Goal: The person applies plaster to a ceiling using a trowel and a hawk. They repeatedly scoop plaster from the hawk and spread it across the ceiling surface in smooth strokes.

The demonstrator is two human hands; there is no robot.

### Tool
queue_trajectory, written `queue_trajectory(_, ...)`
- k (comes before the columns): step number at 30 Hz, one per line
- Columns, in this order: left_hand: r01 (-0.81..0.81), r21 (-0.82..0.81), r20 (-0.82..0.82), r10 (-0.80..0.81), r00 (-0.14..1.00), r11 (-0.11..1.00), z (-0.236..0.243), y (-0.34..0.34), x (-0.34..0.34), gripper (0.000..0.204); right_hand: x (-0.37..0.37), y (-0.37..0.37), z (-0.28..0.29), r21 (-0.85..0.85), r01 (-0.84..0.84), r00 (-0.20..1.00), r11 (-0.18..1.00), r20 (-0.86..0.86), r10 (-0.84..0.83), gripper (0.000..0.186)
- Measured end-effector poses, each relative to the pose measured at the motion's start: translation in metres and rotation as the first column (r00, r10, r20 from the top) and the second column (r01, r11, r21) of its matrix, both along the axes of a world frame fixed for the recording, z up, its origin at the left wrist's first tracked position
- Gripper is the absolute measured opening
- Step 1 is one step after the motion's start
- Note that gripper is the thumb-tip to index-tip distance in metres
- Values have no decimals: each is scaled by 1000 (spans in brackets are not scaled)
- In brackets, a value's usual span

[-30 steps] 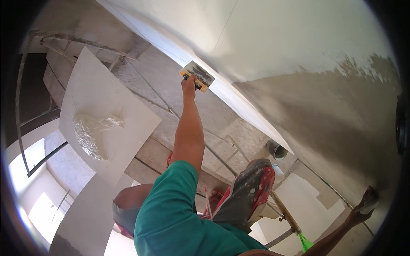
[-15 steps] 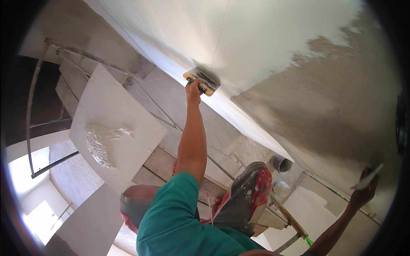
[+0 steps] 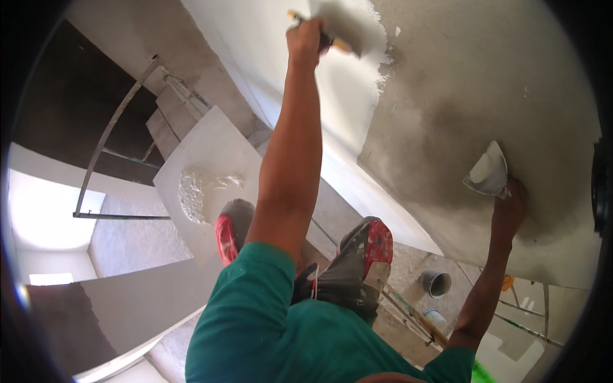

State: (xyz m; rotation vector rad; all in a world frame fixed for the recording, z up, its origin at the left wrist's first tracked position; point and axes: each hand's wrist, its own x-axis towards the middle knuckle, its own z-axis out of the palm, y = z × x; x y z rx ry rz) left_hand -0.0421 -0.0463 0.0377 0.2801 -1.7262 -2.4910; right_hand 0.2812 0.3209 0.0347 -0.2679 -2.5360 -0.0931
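My left hand (image 3: 306, 39) is stretched up to the wall, its fingers wrapped round a plastering trowel (image 3: 343, 45) with a yellow and black handle. The trowel is blurred and lies at or close to the white plaster coat (image 3: 348, 105). Lower on the right, my right hand (image 3: 512, 198) grips a putty knife (image 3: 487, 172) with a broad, flared blade. White plaster sits on that blade. Behind it is the bare grey-brown wall (image 3: 440, 108), which meets the white coat along a ragged edge.
A pale board (image 3: 167, 171) bearing a heap of wet plaster (image 3: 195, 195) lies to the left, beside a metal scaffold frame (image 3: 96, 166). Below stand a dark bucket (image 3: 435, 285) and a lighter bucket (image 3: 434, 318). More scaffold bars (image 3: 530, 309) show at lower right.
My left hand has moved the trowel up and right along the wall. My right hand has risen and moved left with the putty knife, whose plaster-laden blade now shows. The view has shifted.
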Motion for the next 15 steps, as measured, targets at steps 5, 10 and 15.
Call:
queue_trajectory(5,78,-58,-154,-86,984,995,138,9,33,20,2,4,1,29,7,1000,1000,-15,-7,26)
queue_trajectory(10,58,3,-218,-56,974,998,54,-45,26,21,-3,16,-16,-23,62,996,998,65,-60,30)
queue_trajectory(15,-23,163,135,1,991,986,-180,-112,33,29,3,36,-27,105,67,990,992,118,-79,33)
